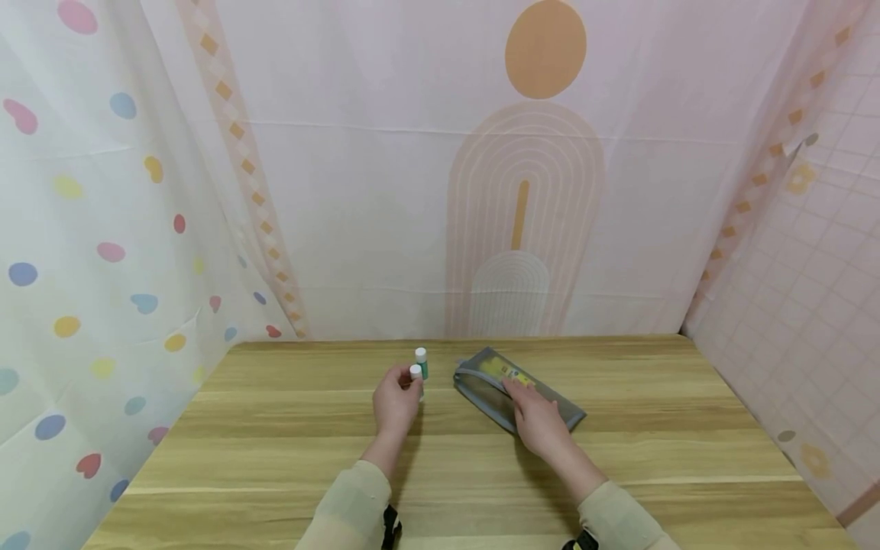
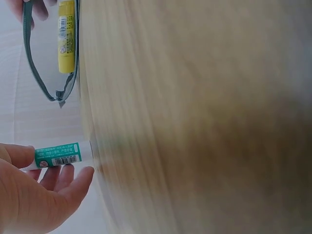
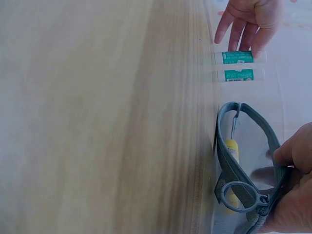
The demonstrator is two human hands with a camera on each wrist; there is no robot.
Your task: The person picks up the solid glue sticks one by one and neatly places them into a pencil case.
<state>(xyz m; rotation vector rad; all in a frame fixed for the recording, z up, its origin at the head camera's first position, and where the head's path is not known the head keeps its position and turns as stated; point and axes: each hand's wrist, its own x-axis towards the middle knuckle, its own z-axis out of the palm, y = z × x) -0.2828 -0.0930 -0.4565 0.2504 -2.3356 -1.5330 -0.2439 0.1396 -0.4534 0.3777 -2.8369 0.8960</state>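
Note:
Between thumb and fingers, my left hand [image 1: 396, 405] pinches a white glue stick with a green label [image 2: 57, 155], upright on the wooden table, its white cap up. A second glue stick of the same look [image 1: 422, 368] stands upright just behind it in the head view. My right hand [image 1: 539, 422] holds the opening edge of a grey mesh zip pouch [image 1: 477, 388], thumb on one side of the rim and fingers on the other. The pouch's mouth gapes towards the left hand. Inside lies a yellow glue stick [image 2: 67, 39], partly hidden in the right wrist view.
The wooden table [image 1: 275, 451] reaches back to a hanging curtain [image 1: 371, 229] with printed arches. A dotted curtain [image 1: 82, 321] hangs on the left, a checked one [image 1: 811, 305] on the right. A grey ring pull [image 3: 239, 196] hangs at the pouch's zip.

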